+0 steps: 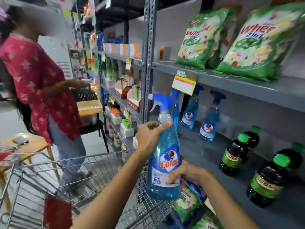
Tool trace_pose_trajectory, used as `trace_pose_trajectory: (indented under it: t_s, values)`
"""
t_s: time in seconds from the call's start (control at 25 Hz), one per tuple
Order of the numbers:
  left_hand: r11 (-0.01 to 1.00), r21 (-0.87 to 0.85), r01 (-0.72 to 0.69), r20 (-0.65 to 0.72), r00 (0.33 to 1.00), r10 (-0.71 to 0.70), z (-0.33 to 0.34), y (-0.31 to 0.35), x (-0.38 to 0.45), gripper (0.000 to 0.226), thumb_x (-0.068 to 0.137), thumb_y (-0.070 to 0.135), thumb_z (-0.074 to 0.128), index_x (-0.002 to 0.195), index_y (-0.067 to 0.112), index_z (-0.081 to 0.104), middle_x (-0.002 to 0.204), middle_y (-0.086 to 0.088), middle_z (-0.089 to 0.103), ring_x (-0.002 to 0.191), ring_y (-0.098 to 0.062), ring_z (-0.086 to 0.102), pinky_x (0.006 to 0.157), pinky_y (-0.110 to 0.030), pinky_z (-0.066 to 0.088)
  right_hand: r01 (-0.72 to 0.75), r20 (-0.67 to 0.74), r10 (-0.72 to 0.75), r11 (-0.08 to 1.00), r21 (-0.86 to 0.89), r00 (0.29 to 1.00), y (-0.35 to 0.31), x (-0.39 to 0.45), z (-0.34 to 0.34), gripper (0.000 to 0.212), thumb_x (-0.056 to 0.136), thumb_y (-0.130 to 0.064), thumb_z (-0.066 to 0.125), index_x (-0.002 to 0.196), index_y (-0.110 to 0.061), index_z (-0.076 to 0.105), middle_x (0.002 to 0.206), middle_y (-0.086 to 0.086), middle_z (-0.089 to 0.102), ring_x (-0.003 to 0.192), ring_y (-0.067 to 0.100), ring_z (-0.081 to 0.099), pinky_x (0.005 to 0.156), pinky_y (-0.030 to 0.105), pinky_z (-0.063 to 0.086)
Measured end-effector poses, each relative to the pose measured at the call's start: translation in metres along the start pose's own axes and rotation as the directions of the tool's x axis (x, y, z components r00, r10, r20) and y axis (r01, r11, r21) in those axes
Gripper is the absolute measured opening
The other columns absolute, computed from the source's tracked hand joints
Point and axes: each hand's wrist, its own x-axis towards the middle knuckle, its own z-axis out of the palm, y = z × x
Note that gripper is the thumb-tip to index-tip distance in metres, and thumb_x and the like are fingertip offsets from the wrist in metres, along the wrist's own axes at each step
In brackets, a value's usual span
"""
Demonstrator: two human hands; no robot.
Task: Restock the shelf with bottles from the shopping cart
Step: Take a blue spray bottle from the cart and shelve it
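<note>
A blue Colin spray bottle (165, 156) with a blue trigger head is held upright over the front edge of the grey middle shelf (206, 151). My left hand (149, 134) grips its neck. My right hand (186, 172) holds its lower body from the right. Three more blue spray bottles (208, 119) stand at the back of the same shelf. Dark bottles with green caps (234, 156) stand to the right on it. The wire shopping cart (99, 164) sits below my arms at the lower left.
A person in a red patterned top (38, 83) stands to the left by the neighbouring shelves. Green detergent bags (257, 43) fill the upper shelf, and more lie on the shelf below my right hand. A wooden stool (33, 144) stands behind the cart.
</note>
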Motion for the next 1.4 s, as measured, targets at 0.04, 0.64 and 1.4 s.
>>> trace_pose_trajectory:
  t_s: [0.04,0.64,1.4]
  values:
    - [1.000,-0.018,-0.003,0.033,0.999,0.004,0.006,0.001,-0.001,0.051,0.052,0.054,0.073,0.054,0.007,0.054,0.059,-0.012,0.048,0.057,-0.019,0.043,0.058,-0.034,0.034,0.011,-0.022,-0.011,1.000,0.007,1.000,0.001,-0.006,-0.005,0.035,0.046,0.007,0.071,0.071,-0.018,0.072,0.073,-0.007,0.076,0.071,0.009,0.070,0.062,0.019,0.056]
    - [0.995,0.082,-0.060,0.445,0.895,0.017,0.111,-0.060,0.083,0.012,0.074,0.028,0.070,0.080,0.018,0.069,0.055,0.017,0.054,0.060,-0.006,0.045,0.065,-0.026,0.038,-0.086,-0.774,0.003,0.994,-0.067,0.633,0.069,0.045,-0.093,0.055,0.058,-0.004,0.085,0.107,-0.002,0.060,0.106,0.015,0.070,0.098,0.027,0.066,0.089,0.042,0.053]
    - [0.997,0.059,-0.049,0.505,0.863,0.012,0.144,-0.117,0.166,0.034,0.079,0.010,0.067,0.112,0.006,0.061,0.109,-0.001,0.066,0.100,-0.013,0.061,0.082,-0.013,0.050,0.055,-0.935,0.002,0.998,0.022,0.354,0.105,0.124,-0.161,0.049,0.068,-0.002,0.078,0.111,-0.011,0.055,0.102,0.006,0.066,0.092,0.023,0.063,0.072,0.017,0.050]
